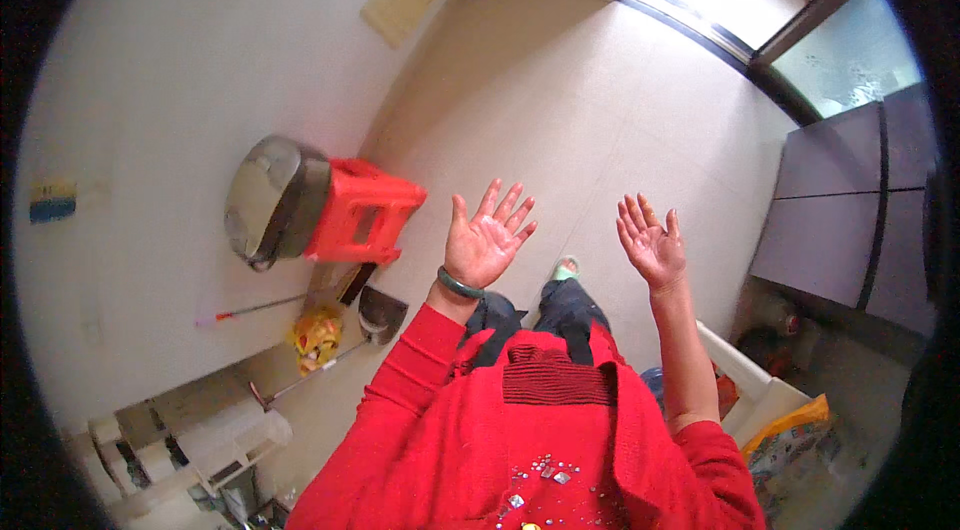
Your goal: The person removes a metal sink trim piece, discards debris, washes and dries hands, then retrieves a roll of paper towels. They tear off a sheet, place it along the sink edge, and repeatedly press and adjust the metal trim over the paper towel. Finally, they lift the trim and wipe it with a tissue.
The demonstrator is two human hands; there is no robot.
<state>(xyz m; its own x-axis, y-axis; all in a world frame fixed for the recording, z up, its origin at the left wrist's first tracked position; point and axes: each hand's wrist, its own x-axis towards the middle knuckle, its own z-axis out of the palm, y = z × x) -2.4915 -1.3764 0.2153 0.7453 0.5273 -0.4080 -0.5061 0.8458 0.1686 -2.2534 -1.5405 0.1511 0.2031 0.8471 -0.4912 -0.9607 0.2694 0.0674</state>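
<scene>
Both of my hands are raised in front of me, palms up, with nothing in them. My left hand (484,248) has its fingers spread, and a dark green bangle (460,284) circles that wrist. Apart from it, farther right, my right hand (654,242) is held with fingers stretched out. Red sleeves (400,370) cover my left arm, while the right forearm is bare up to the elbow. Nearest to my left hand is a red plastic stool (366,212), with a dark rounded appliance (278,200) resting on it against the wall.
A broom (262,307), a dustpan (382,316) and a yellow bag (316,336) are by the left wall. White shelving (210,440) stands lower left. Grey cabinets (820,230) line the right, below a sliding door (700,30). A white chair (745,380) is close behind my right arm.
</scene>
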